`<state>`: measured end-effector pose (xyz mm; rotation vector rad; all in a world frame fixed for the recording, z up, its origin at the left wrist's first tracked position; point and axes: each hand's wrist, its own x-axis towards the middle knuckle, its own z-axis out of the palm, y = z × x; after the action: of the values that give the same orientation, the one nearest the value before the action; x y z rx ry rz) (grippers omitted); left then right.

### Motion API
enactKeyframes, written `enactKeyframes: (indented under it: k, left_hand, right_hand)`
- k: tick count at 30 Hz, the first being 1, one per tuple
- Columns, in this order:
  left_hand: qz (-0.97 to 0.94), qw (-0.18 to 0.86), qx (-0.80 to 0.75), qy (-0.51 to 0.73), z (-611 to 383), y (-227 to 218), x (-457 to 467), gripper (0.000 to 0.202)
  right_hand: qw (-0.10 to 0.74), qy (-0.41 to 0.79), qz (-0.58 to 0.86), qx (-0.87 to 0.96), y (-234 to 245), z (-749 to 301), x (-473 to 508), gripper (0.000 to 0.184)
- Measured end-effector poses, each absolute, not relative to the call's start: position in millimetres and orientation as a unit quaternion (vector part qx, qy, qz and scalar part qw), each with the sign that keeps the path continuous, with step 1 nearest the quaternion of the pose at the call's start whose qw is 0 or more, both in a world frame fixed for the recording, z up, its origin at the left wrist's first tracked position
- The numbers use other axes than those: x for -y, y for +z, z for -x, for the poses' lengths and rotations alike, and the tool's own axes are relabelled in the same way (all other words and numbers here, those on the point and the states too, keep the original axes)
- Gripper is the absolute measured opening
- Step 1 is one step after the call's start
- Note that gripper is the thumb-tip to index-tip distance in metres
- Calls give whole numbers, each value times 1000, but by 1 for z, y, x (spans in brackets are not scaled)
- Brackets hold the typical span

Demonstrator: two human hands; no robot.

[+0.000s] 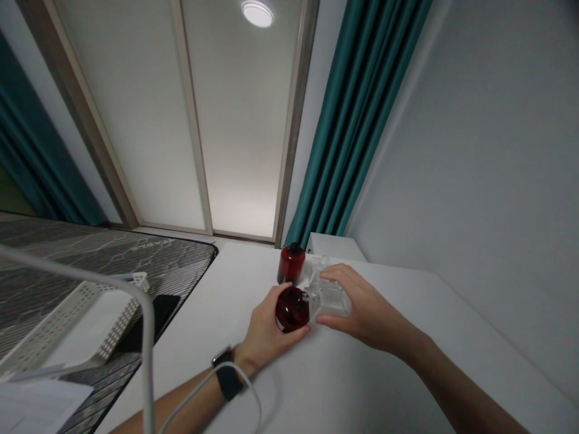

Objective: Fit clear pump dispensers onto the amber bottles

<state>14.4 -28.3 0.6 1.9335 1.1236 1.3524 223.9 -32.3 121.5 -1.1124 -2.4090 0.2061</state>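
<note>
My left hand (271, 328) is wrapped round a dark red, see-through bottle (292, 310) above the white table. My right hand (357, 307) grips a clear bottle (332, 300), tipped on its side with its narrow end against the mouth of the dark red bottle. Whether liquid passes between the two cannot be made out. Just beyond them stands a second red bottle (291, 263) with a black top, upright on the table. Another clear object (322, 263) shows behind the clear bottle, partly hidden by it and by my right fingers.
White table (217, 337) under my hands, with a wall (474, 181) to the right. A small white cabinet (337, 246) stands past its far edge. At left, a white perforated basket (67, 325), a black flat item (154, 322) and paper (40, 404). A white cable (147, 337) crosses the foreground.
</note>
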Motion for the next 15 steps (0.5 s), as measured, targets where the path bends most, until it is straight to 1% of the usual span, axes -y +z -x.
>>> enactKeyframes:
  k: [15]
  left_hand:
    - [-709, 278, -414, 499, -14, -2, 28, 72]
  right_hand:
    - [246, 72, 394, 882, 122, -224, 32, 56]
